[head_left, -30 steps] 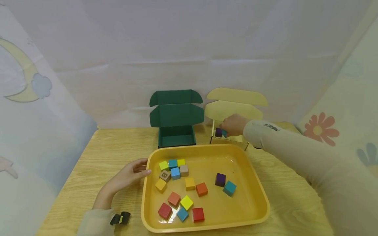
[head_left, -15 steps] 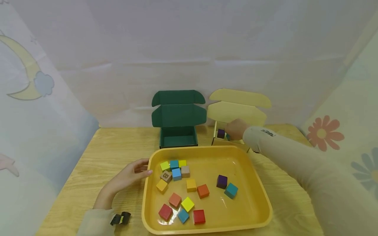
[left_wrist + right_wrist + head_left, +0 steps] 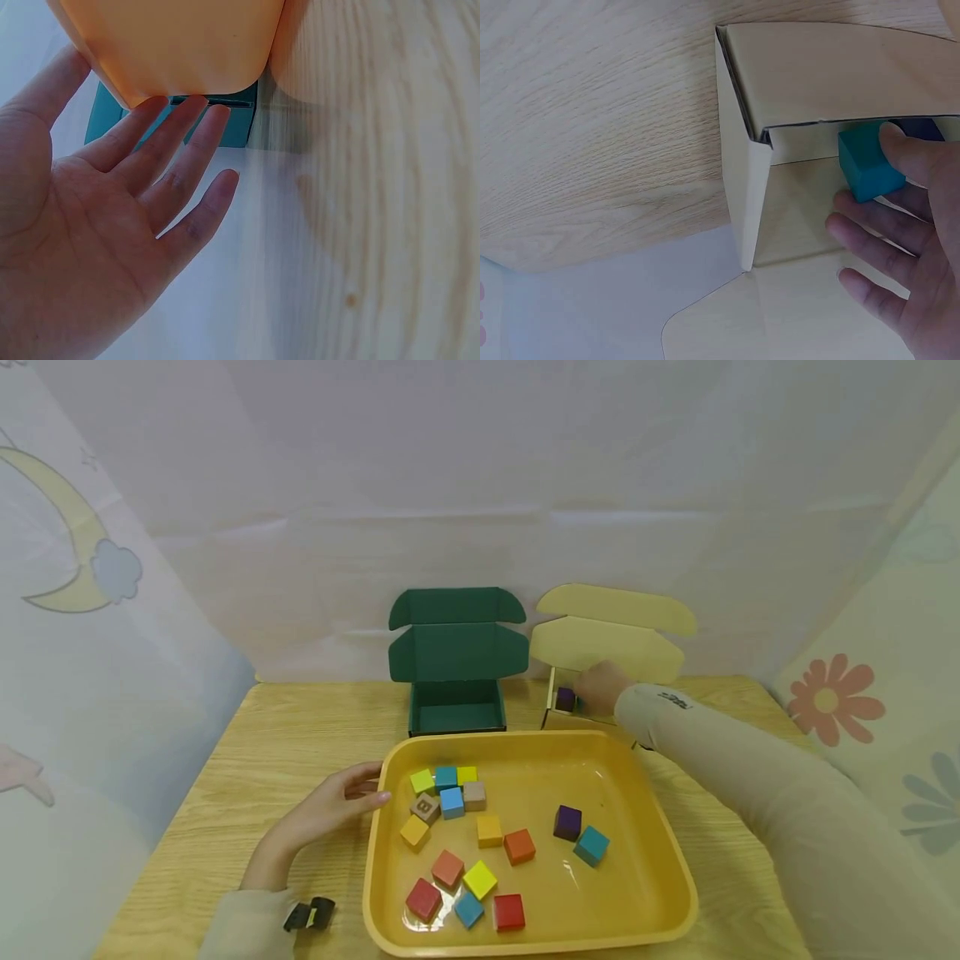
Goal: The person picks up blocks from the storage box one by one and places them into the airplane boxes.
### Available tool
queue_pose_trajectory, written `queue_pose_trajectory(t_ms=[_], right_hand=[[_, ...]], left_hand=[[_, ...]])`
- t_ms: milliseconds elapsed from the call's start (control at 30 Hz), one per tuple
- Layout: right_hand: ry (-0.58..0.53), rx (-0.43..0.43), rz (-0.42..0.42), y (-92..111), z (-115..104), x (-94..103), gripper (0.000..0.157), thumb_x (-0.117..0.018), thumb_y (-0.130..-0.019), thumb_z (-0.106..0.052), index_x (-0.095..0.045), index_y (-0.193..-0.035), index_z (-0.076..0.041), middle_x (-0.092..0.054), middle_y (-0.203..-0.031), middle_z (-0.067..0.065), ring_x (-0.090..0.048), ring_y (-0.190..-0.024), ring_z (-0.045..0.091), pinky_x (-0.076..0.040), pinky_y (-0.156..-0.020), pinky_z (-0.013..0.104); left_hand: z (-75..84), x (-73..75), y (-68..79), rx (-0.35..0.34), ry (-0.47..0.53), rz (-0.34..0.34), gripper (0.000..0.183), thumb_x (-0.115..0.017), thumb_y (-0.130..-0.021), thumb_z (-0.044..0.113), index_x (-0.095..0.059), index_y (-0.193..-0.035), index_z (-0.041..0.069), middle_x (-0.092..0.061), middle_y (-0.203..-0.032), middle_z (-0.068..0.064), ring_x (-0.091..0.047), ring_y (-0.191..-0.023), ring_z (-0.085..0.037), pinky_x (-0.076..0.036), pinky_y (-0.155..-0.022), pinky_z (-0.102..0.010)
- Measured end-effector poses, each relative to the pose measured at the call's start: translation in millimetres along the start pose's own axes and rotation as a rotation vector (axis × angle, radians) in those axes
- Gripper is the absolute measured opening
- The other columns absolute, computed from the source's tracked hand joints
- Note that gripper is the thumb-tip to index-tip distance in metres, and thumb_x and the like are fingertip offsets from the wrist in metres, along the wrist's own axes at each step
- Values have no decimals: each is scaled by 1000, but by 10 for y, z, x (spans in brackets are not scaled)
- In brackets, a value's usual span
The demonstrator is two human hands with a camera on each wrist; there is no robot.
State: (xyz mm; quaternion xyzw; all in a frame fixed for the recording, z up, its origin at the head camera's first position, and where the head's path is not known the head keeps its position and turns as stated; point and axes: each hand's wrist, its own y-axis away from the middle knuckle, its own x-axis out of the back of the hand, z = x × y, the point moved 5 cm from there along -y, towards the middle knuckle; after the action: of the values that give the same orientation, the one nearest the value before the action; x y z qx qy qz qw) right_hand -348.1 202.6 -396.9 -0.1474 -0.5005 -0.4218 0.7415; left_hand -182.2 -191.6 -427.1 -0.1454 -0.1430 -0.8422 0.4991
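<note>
My right hand (image 3: 602, 688) reaches into the open pale yellow cardboard box (image 3: 607, 645) at the back right. In the right wrist view its thumb and fingers pinch a teal cube (image 3: 866, 161) inside the box, close to a wall. A dark purple cube (image 3: 566, 698) lies beside it, partly hidden by the hand in the right wrist view. At the left side of the yellow tray (image 3: 637, 877), my left hand (image 3: 330, 810) rests with its thumb at the rim and its loosely spread fingers against the outer wall.
Several coloured cubes lie in the tray, among them a purple cube (image 3: 567, 822) and a teal cube (image 3: 592, 846) at its right. An open green box (image 3: 457, 718) stands behind the tray, left of the pale yellow one. Cloth-like walls surround the wooden table (image 3: 315, 718).
The right hand has lowered slightly into the pale yellow box with the teal cube, which is now mostly hidden in the head view. The left hand keeps its place at the tray.
</note>
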Motion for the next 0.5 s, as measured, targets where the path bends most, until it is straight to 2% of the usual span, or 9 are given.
queue_pose_trajectory(t_ms=[267, 500], right_hand=[[-23, -18, 24, -54, 19, 14, 23, -71, -86, -12, -57, -68, -9, -56, -62, 2, -48, -53, 14, -53, -52, 33], [-24, -26, 31, -95, 29, -62, 27, -78, -83, -24, -60, -70, -9, -61, -64, 3, -54, -55, 14, -54, -53, 35]], left_hand=[[2, 7, 5, -6, 2, -1, 58, -61, -100, 27, -42, -145, -4, -53, -138, -23, -56, -121, -38, -50, -98, -46], [-1, 13, 3, -11, 12, -7, 58, -62, -100, 26, -42, -145, -4, -53, -137, -23, -57, -119, -36, -51, -96, -42]])
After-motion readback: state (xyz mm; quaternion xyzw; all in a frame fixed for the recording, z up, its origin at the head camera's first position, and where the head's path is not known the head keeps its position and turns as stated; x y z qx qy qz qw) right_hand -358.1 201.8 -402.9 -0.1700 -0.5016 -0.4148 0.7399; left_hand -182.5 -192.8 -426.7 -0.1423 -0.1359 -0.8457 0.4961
